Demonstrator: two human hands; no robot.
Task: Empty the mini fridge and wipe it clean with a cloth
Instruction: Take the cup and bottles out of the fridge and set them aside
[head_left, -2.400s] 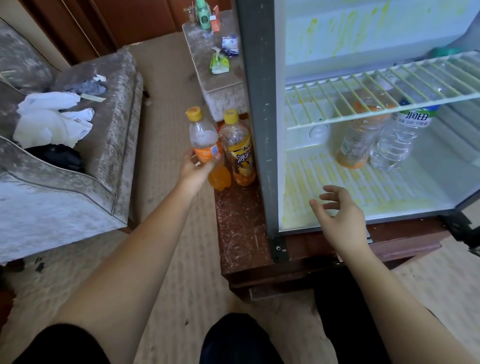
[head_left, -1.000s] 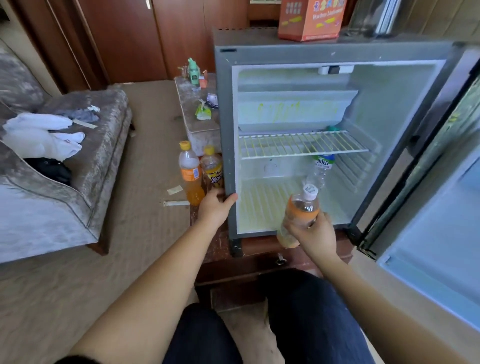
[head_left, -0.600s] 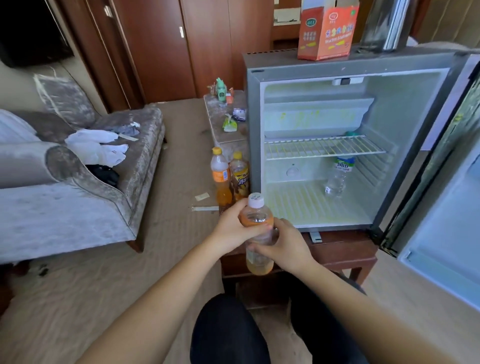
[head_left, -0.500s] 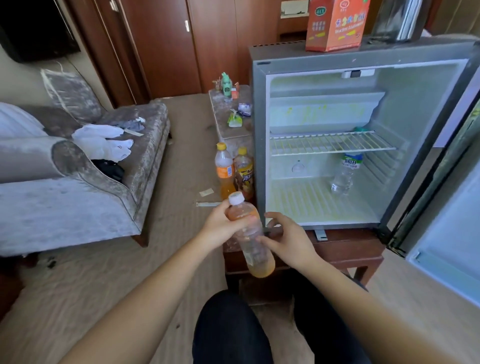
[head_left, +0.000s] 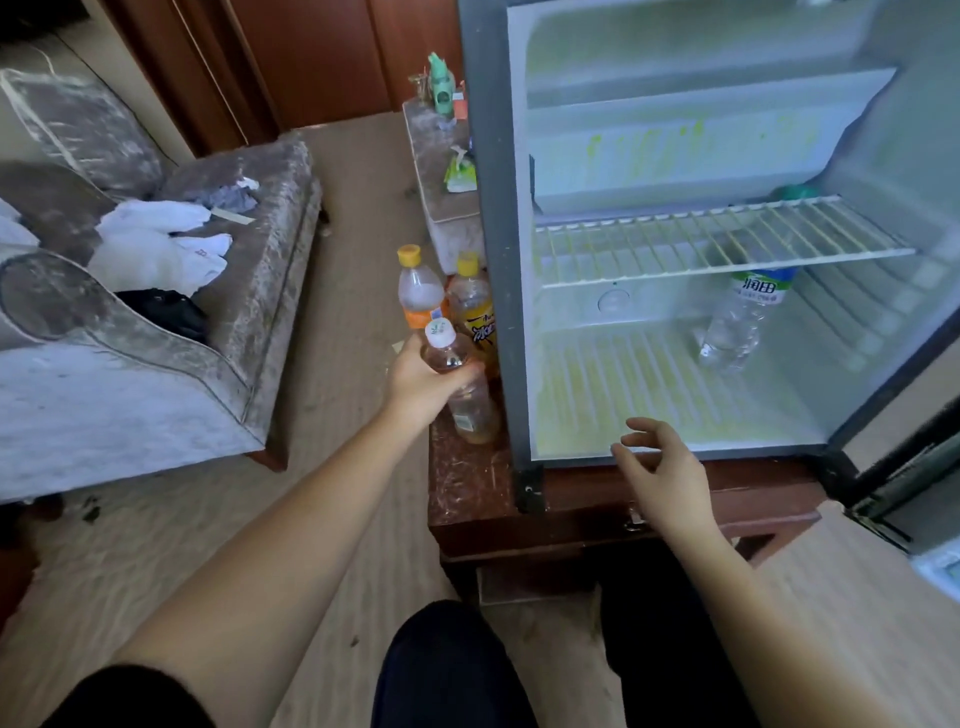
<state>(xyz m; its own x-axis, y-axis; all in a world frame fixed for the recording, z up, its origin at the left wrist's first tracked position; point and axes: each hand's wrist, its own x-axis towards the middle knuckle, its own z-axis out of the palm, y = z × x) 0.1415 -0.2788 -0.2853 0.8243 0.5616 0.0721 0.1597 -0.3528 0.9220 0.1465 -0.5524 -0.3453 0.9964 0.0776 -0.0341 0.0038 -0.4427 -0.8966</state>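
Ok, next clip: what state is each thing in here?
Mini fridge: door open, yellow stains inside.
Water bottle: standing on the fridge floor.
White-capped bottle: capped, tilted, gripped by left hand.
Right hand: open, holding nothing.
Yellow-capped bottles: capped, upright beside the fridge.

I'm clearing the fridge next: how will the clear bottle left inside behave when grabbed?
The clear bottle leans tilted under the wire shelf, so a nudge may tip or roll it. Its thin plastic will probably dent under a firm squeeze. Fill level is unclear, so its weight is hard to judge.
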